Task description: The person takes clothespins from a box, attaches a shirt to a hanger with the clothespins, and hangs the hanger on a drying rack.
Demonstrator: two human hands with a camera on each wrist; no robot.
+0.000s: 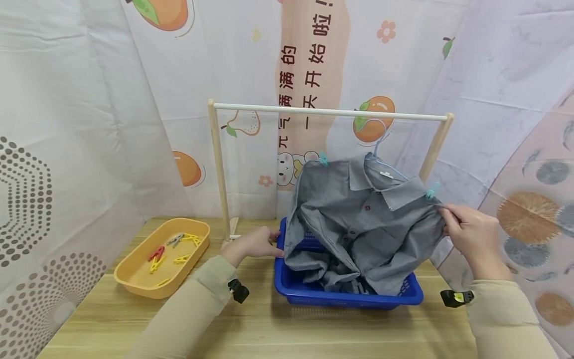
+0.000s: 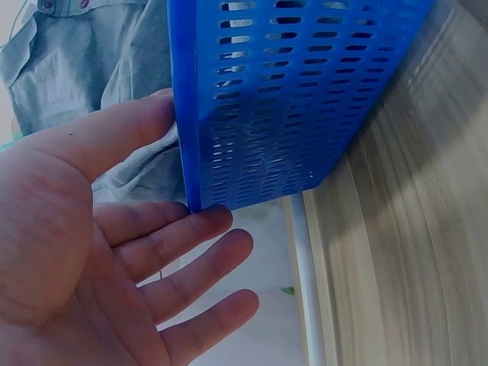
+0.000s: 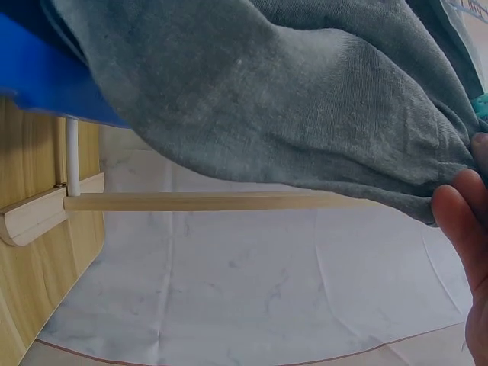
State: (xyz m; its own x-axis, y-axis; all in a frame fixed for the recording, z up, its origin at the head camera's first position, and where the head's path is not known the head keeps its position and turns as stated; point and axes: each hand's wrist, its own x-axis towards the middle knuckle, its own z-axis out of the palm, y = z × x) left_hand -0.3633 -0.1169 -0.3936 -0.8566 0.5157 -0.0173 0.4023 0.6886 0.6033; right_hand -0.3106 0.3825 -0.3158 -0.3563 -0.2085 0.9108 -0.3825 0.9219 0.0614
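A grey button-up shirt (image 1: 372,214) is on a light blue hanger (image 1: 378,144), its lower part bunched down in a blue plastic basket (image 1: 350,300). The hanger's hook lies near the rack's white rod; I cannot tell if it hangs on it. Teal clips (image 1: 433,190) sit at both shoulders. My right hand (image 1: 475,239) pinches the shirt near its shoulder at the right, beside one clip; the right wrist view shows the fingertips on the cloth (image 3: 290,107). My left hand (image 1: 255,244) touches the basket's left rim with thumb and fingers, which are fairly straight in the left wrist view.
A clothes rack with a white rod (image 1: 287,109) and wooden posts (image 1: 219,174) stands behind the basket. At the left, a yellow tray (image 1: 127,284) holds several yellow, red and grey clothespins (image 1: 157,254). Printed curtains (image 1: 89,124) surround the wooden table (image 1: 251,324).
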